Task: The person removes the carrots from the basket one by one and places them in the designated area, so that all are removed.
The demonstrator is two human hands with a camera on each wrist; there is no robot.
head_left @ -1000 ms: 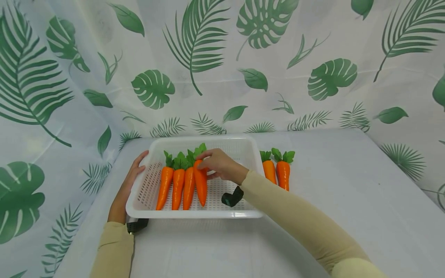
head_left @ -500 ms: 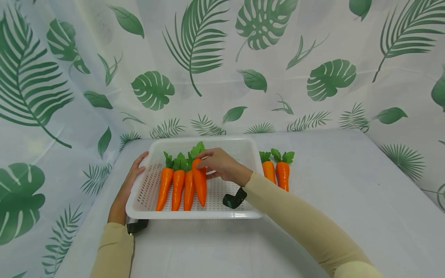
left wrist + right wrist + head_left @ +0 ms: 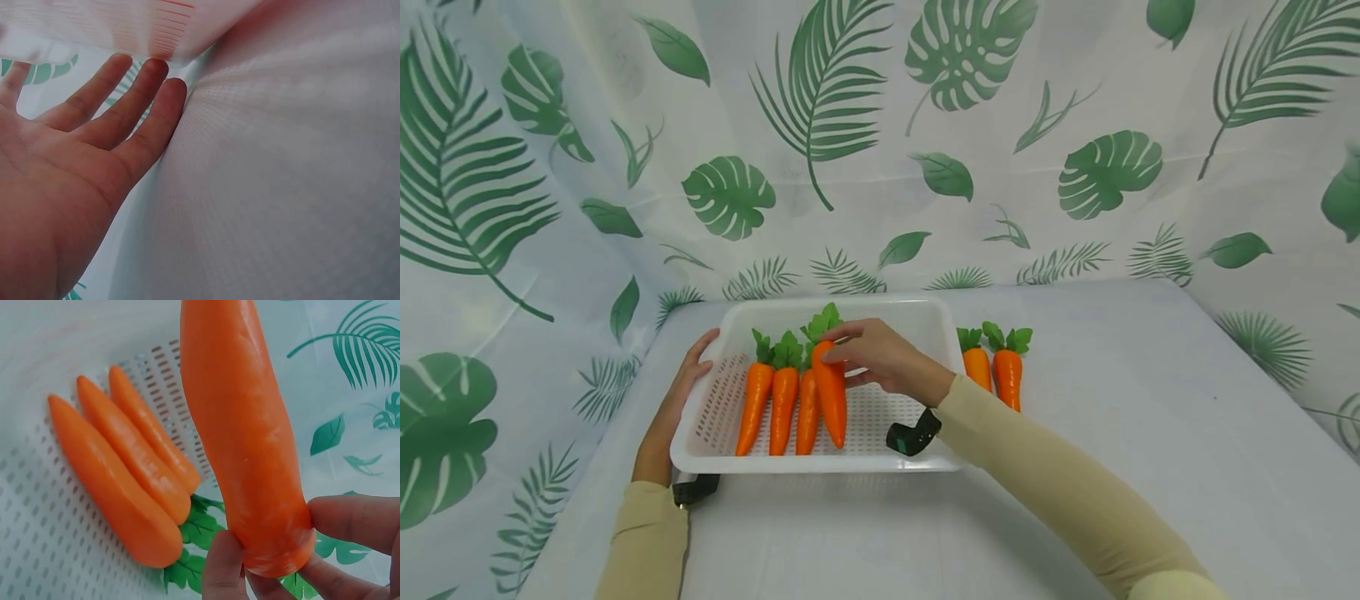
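Observation:
My right hand (image 3: 891, 358) pinches a carrot (image 3: 831, 396) near its leafy end, thumb on one side and fingers on the other. In the right wrist view that carrot (image 3: 250, 444) is raised over the white basket (image 3: 820, 465), pointed end away from the hand. Three more carrots lie side by side on the basket floor, including the leftmost carrot (image 3: 754, 408), with green leaves toward the far side. Against the basket's left side rests my left hand (image 3: 679, 392); the left wrist view shows its straight fingers (image 3: 134, 103) at the basket's outer wall.
Right of the basket, two carrots lie on the white tablecloth (image 3: 1112, 417), the outer carrot (image 3: 1008, 375) beside one partly hidden by the basket and arm. A leaf-printed curtain (image 3: 865, 192) stands behind the table and along its left side.
The carrot in my right hand has shifted slightly left, now overlapping the leaves of the carrot beside it. My left hand stays at the basket's side.

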